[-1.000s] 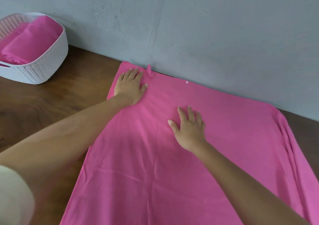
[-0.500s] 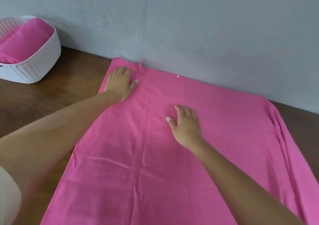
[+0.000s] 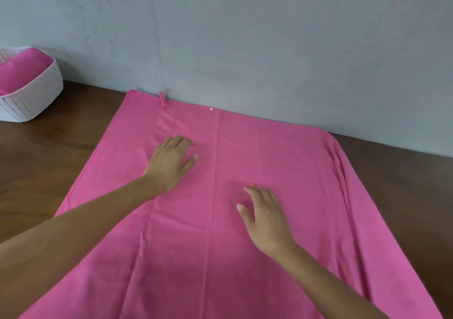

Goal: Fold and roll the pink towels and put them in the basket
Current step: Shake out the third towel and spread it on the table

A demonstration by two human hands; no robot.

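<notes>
A large pink towel [image 3: 282, 171] lies spread flat on the wooden table, its far edge against the wall, with a small hanging loop [image 3: 162, 99] at the far left. My left hand [image 3: 171, 162] rests palm down on the towel left of its centre crease, fingers spread. My right hand [image 3: 266, 218] lies flat on the towel to the right of the crease, nearer to me. The white perforated basket [image 3: 39, 98] stands at the far left and holds more pink towel [image 3: 22, 71].
The grey wall [image 3: 245, 37] runs along the back of the brown wooden table [image 3: 49, 159]. The towel's right edge [image 3: 343, 171] is bunched in folds near the table's right side.
My left hand has slid from the far left corner toward the towel's middle and nearer to me. My right hand has drawn back toward me along the towel.
</notes>
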